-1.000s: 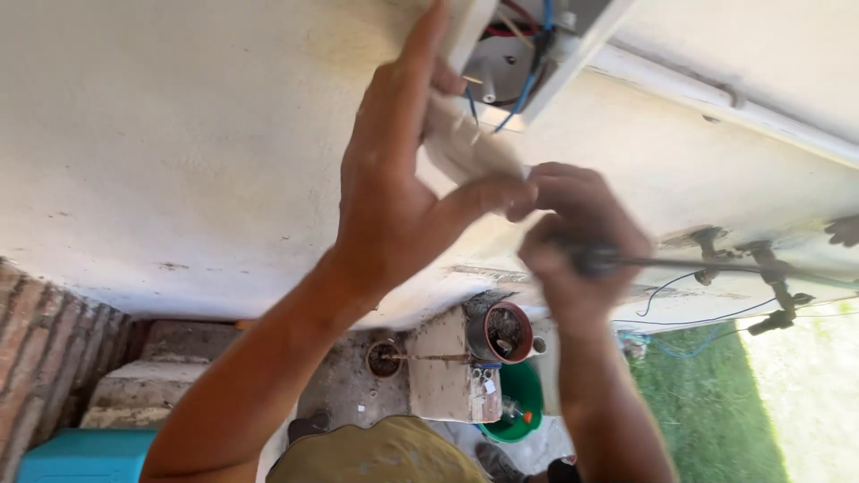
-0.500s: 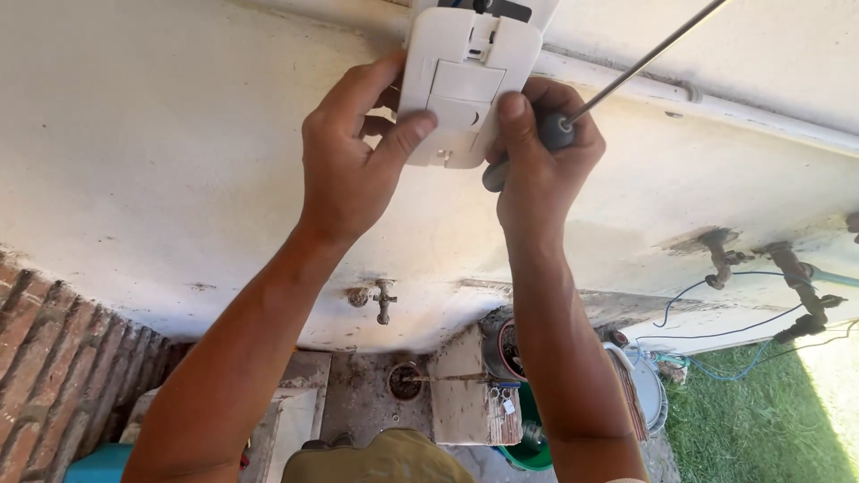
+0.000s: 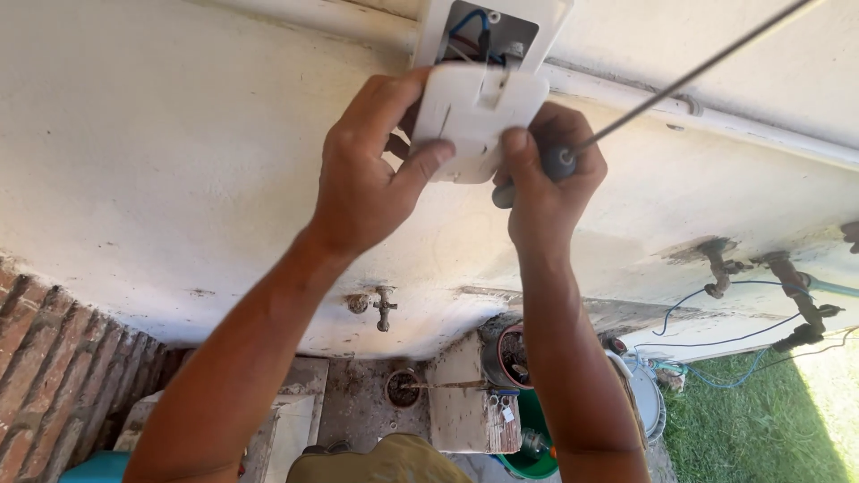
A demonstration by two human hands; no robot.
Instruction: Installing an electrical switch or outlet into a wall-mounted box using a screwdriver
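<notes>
Both hands hold a white plastic socket cover plate (image 3: 477,116) against a white wall. My left hand (image 3: 371,174) grips its left side, thumb on the face. My right hand (image 3: 548,183) steadies the plate's right side with the thumb and also grips a screwdriver (image 3: 626,112) by its dark handle, the long thin shaft pointing up to the right. Just above the plate is an open white wall box (image 3: 492,31) with blue and red wires inside. The plate hangs slightly below the box, partly covering its lower edge.
A white conduit (image 3: 716,121) runs along the wall right of the box. Lower on the wall are a tap (image 3: 383,309) and more rusty taps (image 3: 720,264) with blue hose. Below stand a concrete block (image 3: 465,402), pots, a green bucket (image 3: 532,447), brick wall (image 3: 45,376) and grass (image 3: 761,420).
The view has tilted up so the open wall box shows above the plate. Both hands and the plate sit lower in view; a second ago the left hand reached up alone.
</notes>
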